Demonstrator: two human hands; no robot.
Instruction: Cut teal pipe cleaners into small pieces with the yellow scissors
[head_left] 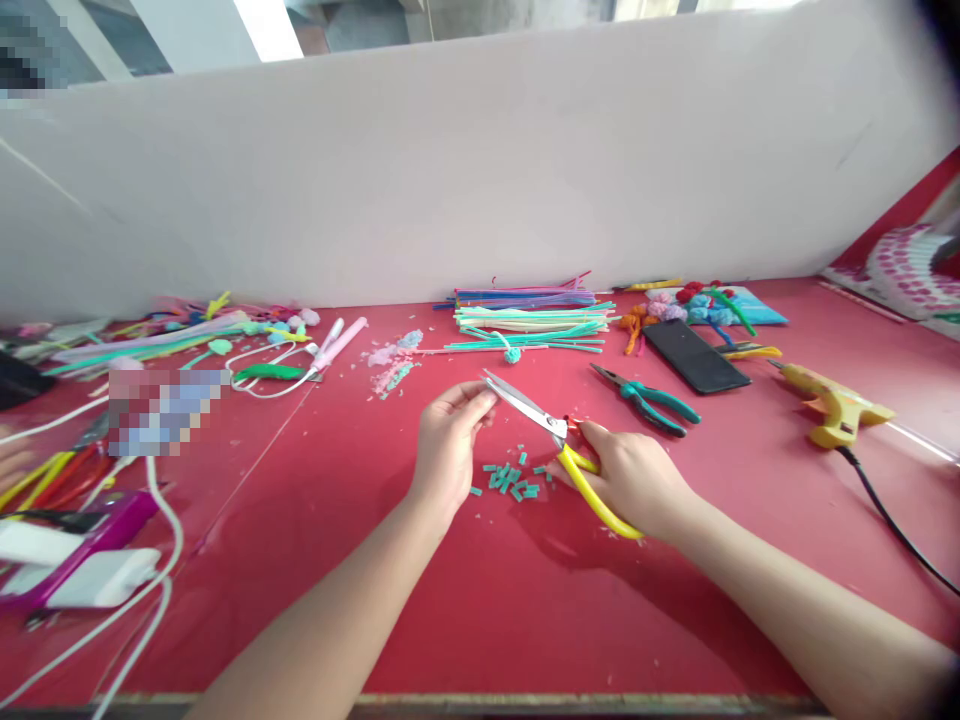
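My right hand [634, 475] grips a pair of scissors [536, 412] by its yellow handles. Its metal blades point up and left, and their tips reach my left hand [451, 435]. Thumb and fingers of that hand are pinched together beside the blade tips; whatever lies between them is too small or hidden to make out. On the red table below the blades is a loose pile of short teal cut pieces [511, 480]. A small teal fluffy ball on a pale stem [512, 355] lies beyond the scissors.
Behind are bundled pipe cleaners [532, 320] against a white partition [480, 170]. Teal-handled pliers [656, 405], a black phone [697, 357] and a yellow glue gun [832, 400] lie on the right. Leftward are a pink curling-iron-like tool [337, 345], white cables [169, 510] and part of another person's hand [13, 460].
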